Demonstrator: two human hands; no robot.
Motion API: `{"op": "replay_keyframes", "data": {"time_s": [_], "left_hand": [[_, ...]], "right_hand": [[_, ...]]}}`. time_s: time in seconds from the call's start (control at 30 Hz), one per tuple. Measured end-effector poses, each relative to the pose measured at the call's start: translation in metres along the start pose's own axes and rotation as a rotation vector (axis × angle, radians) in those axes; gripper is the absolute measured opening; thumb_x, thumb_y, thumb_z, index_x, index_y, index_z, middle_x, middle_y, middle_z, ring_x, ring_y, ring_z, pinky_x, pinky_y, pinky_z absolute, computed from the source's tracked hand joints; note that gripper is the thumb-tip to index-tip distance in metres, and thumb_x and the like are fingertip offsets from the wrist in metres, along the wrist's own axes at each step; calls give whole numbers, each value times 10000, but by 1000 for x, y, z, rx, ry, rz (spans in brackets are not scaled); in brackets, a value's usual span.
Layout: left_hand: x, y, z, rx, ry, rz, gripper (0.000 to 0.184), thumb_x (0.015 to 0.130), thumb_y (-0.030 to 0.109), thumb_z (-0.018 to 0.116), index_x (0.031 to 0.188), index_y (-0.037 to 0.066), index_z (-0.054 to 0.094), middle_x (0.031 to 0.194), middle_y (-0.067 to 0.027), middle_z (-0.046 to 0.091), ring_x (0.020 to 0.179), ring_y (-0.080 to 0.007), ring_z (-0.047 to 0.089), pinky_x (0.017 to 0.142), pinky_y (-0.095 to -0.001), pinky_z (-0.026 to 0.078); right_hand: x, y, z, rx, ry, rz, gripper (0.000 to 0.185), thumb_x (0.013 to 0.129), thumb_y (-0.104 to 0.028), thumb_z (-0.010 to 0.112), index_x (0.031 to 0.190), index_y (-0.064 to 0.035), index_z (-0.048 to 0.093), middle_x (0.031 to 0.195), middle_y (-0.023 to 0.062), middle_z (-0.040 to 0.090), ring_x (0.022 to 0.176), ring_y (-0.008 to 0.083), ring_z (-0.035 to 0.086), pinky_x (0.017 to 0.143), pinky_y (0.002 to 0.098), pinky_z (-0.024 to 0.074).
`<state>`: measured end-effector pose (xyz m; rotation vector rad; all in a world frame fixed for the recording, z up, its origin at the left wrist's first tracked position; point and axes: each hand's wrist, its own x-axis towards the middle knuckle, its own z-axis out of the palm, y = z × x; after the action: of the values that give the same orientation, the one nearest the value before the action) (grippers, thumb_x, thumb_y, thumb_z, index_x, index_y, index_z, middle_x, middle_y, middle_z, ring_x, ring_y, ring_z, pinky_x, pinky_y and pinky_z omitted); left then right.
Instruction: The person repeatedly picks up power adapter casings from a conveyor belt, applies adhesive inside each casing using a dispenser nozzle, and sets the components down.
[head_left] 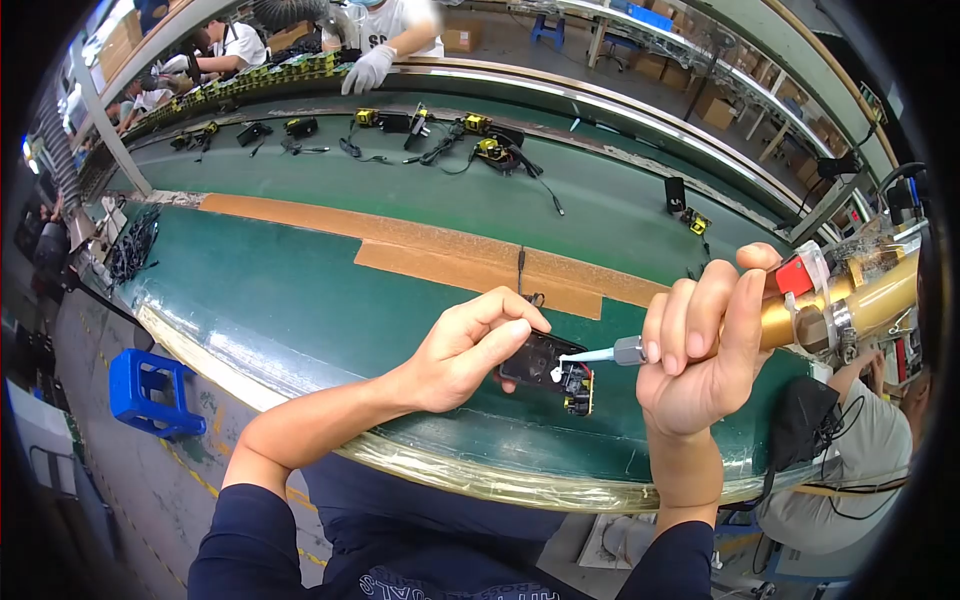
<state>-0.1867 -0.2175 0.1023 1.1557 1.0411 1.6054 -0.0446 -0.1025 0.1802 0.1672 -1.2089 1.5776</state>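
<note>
My left hand is closed on a black plastic housing, which lies on the green worktop. At the housing's right end sits a small circuit board with yellow and black parts and white paste on it. My right hand is wrapped round a dispensing gun with an amber barrel and a red part. The gun's pale blue nozzle points left, its tip at the white paste beside the board. A black cable lies beyond the housing.
Behind brown cardboard strips, a green conveyor carries several boards with housings and cables. A gloved co-worker's hand is across it. Black cables lie far left; a blue stool stands below. Another person sits at right.
</note>
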Motion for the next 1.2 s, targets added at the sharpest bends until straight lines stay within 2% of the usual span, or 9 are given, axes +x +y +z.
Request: {"op": "replay_keyframes", "data": {"time_s": [0.3, 0.5, 0.6, 0.7, 0.77, 0.87, 0.93, 1.1, 1.2], "left_hand": [[-1, -1, -4, -35, 16, -1, 170, 951, 109, 430, 1046, 5, 525, 794, -78, 591, 573, -96, 527, 530, -197, 440], [53, -48, -32, 39, 12, -273, 188, 960, 197, 470, 1031, 35, 534, 741, -65, 582, 545, -96, 518, 496, -203, 411], [107, -87, -29, -98, 82, -52, 284, 964, 215, 458, 1189, 41, 473, 832, -112, 605, 720, -146, 594, 581, -200, 456], [144, -79, -41, -195, 110, -138, 424, 950, 197, 467, 1326, 37, 351, 953, -152, 601, 808, -166, 605, 635, -226, 502], [166, -100, -69, 661, 394, -97, 585, 908, 187, 524, 1393, 33, 235, 1007, -163, 589, 755, -179, 612, 645, -280, 527], [187, -124, -104, 258, 568, -148, 617, 850, 169, 595, 1371, 16, 302, 944, -152, 596, 704, -194, 613, 631, -307, 514], [199, -135, -117, 521, 667, -101, 473, 821, 173, 639, 1243, 13, 499, 915, -150, 587, 630, -204, 585, 589, -318, 474], [196, -132, -115, 1019, 492, 38, 209, 821, 168, 649, 955, 8, 636, 809, -126, 573, 585, -181, 533, 568, -307, 446], [177, -116, -127, 1000, 352, 244, 191, 795, 181, 689, 763, 14, 602, 693, -83, 541, 565, -170, 490, 568, -293, 435]], "right_hand": [[4, 4, 4, -5, 6, -3, 236, 990, -149, 379, 1200, -45, 395, 539, -24, 373, 367, 44, 290, 355, 196, 306], [4, 8, 8, 13, 41, -15, 234, 989, -152, 382, 1197, -45, 391, 535, -27, 366, 365, 44, 284, 352, 193, 299], [1, 5, 9, 8, 83, -12, 234, 988, -153, 381, 1195, -43, 388, 534, -27, 364, 365, 44, 285, 352, 193, 297], [0, 5, 7, -3, 67, -24, 232, 989, -154, 380, 1192, -41, 386, 534, -27, 366, 367, 44, 287, 354, 194, 299], [1, 6, 4, -34, 74, -34, 230, 989, -154, 378, 1188, -39, 385, 534, -27, 367, 368, 45, 289, 355, 195, 300], [4, 8, 2, -32, 65, -36, 228, 988, -154, 381, 1184, -38, 385, 534, -25, 369, 369, 46, 291, 356, 196, 302], [3, 11, 4, -34, 63, -35, 227, 987, -155, 383, 1181, -37, 385, 535, -23, 372, 370, 46, 292, 357, 197, 304], [8, 20, 4, -39, 72, -38, 226, 981, -146, 388, 1180, -38, 389, 534, -20, 374, 371, 48, 293, 358, 198, 305], [9, 26, 5, -69, 43, -68, 232, 992, -150, 363, 1195, -41, 398, 545, -29, 361, 369, 41, 278, 352, 192, 293]]}}
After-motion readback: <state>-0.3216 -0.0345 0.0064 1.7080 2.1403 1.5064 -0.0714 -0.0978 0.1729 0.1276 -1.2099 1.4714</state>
